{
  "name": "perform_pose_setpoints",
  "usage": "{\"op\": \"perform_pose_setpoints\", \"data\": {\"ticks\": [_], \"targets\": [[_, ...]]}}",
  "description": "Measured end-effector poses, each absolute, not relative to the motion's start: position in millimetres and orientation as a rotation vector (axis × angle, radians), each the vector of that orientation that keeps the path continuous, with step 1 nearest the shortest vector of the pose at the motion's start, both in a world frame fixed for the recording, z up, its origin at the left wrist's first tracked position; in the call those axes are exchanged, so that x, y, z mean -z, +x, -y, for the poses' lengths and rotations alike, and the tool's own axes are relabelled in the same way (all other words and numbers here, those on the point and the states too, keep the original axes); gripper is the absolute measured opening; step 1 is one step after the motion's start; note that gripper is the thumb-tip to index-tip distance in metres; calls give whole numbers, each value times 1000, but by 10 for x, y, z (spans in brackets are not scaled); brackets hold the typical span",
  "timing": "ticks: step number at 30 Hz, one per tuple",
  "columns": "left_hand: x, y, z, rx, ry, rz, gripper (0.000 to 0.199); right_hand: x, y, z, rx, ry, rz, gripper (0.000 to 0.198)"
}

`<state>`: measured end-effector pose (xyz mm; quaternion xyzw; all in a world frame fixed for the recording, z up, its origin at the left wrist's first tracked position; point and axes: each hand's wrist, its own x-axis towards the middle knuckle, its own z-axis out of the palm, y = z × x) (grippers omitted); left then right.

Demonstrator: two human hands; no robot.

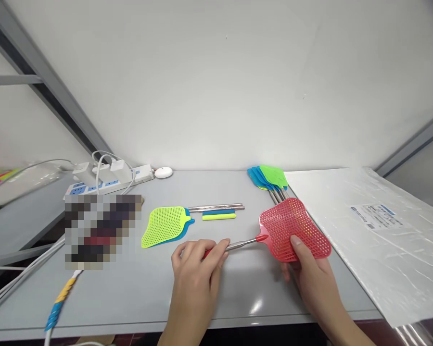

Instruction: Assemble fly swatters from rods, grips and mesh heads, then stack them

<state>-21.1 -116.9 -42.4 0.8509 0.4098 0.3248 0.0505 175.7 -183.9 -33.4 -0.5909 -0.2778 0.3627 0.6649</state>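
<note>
A red fly swatter (285,228) is held between my two hands above the front of the table. My left hand (198,269) is closed round its red handle, and the metal rod shows beyond the fingers. My right hand (312,274) pinches the perforated red head, thumb on top and fingers beneath. Left of centre lies a yellow-green swatter head (164,223) over a blue one (184,233). Beside them are metal rods (216,208), a blue handle tube (218,212) and a yellow-green handle tube (219,217). A stack of blue and green swatters (272,178) lies behind my right hand.
At the back left is a white power strip (140,174) with plugged-in adapters, next to a white oval device (163,172). Cables and a blurred-out item (104,230) lie at left. A white plastic package (378,250) with a label covers the right side. Behind stands a white wall.
</note>
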Motion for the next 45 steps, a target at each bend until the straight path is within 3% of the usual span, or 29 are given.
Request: {"op": "perform_pose_setpoints", "data": {"ticks": [27,45], "targets": [[408,-193,1190,-1040,2622,-1211,27,357,1776,1850,-823,-1288,599,37],[401,-164,1223,-1079,2569,-1233,25,327,1819,1801,-1057,-1193,424,31]]}}
